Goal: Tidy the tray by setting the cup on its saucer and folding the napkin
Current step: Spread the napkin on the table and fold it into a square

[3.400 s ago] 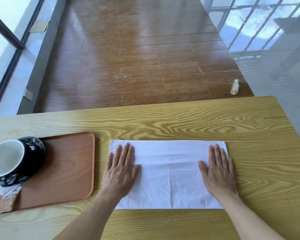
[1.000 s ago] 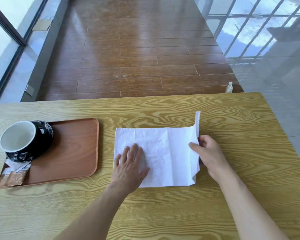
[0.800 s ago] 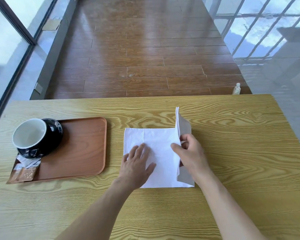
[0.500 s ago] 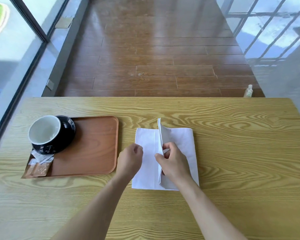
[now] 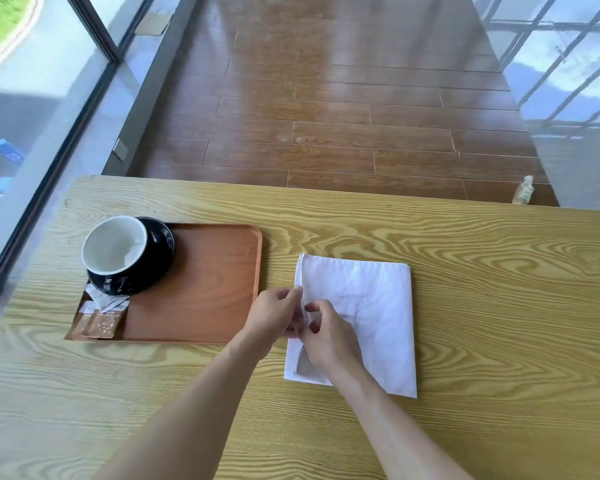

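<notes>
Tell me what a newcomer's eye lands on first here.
First the white napkin, folded on the table right of the tray, with the left hand and right hand pinching its left edge. Then the cup, black with a white inside, on its saucer at the tray's far left.

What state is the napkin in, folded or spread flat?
Folded. The napkin lies on the table as a doubled rectangle, and both hands, left hand and right hand, pinch its layered left edge.
</notes>
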